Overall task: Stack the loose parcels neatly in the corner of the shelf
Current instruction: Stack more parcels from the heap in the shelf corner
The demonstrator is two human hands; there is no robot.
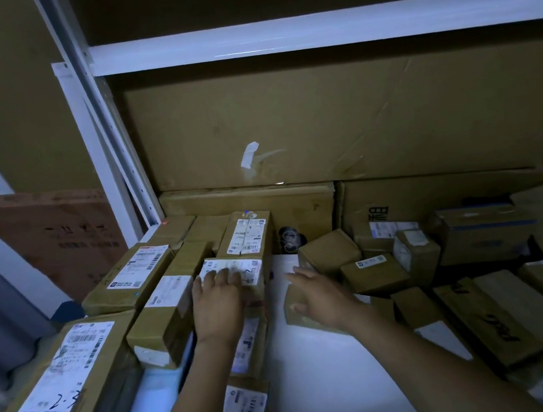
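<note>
Brown cardboard parcels with white labels are packed against the left end of the white shelf (322, 365). My left hand (219, 302) lies flat on top of a small labelled parcel (252, 267) in that stack, fingers spread, not gripping. My right hand (316, 295) hovers open over the bare shelf, just above a low parcel (294, 313) partly hidden under it. Loose small parcels (372, 272) lie jumbled to the right. A long upright-labelled parcel (249, 233) sits behind the one under my left hand.
Large flat cardboard sheets (338, 121) lean against the shelf's back. A white shelf post (107, 151) stands at the left corner. A roll of tape (289, 239) lies at the back. A big labelled box (62, 382) sits front left; long boxes (499, 317) lie at right.
</note>
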